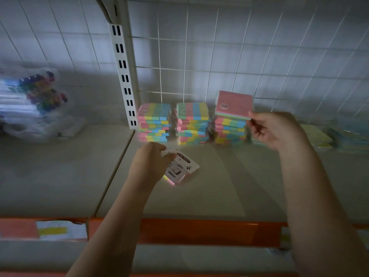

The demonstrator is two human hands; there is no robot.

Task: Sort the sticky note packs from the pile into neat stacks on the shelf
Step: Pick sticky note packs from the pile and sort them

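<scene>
A bag of pens (38, 100) is seen at the far left of the shelf (60, 172). A label-side-up pack (180, 168) is gripped by the left hand (149, 164) above the shelf, before three striped stacks (154, 122). A pink pack (233, 105) is pinched by the right hand (273, 129) atop the rightmost stack (229, 129).

Stationery shop, slotted shelf upright (122, 76), wire grid backing (219, 56), stacked sticky-note packs (154, 122)

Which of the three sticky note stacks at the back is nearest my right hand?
The rightmost stack, beside the right hand, which holds a pink-topped pack above it. The other two sit further left.
</scene>
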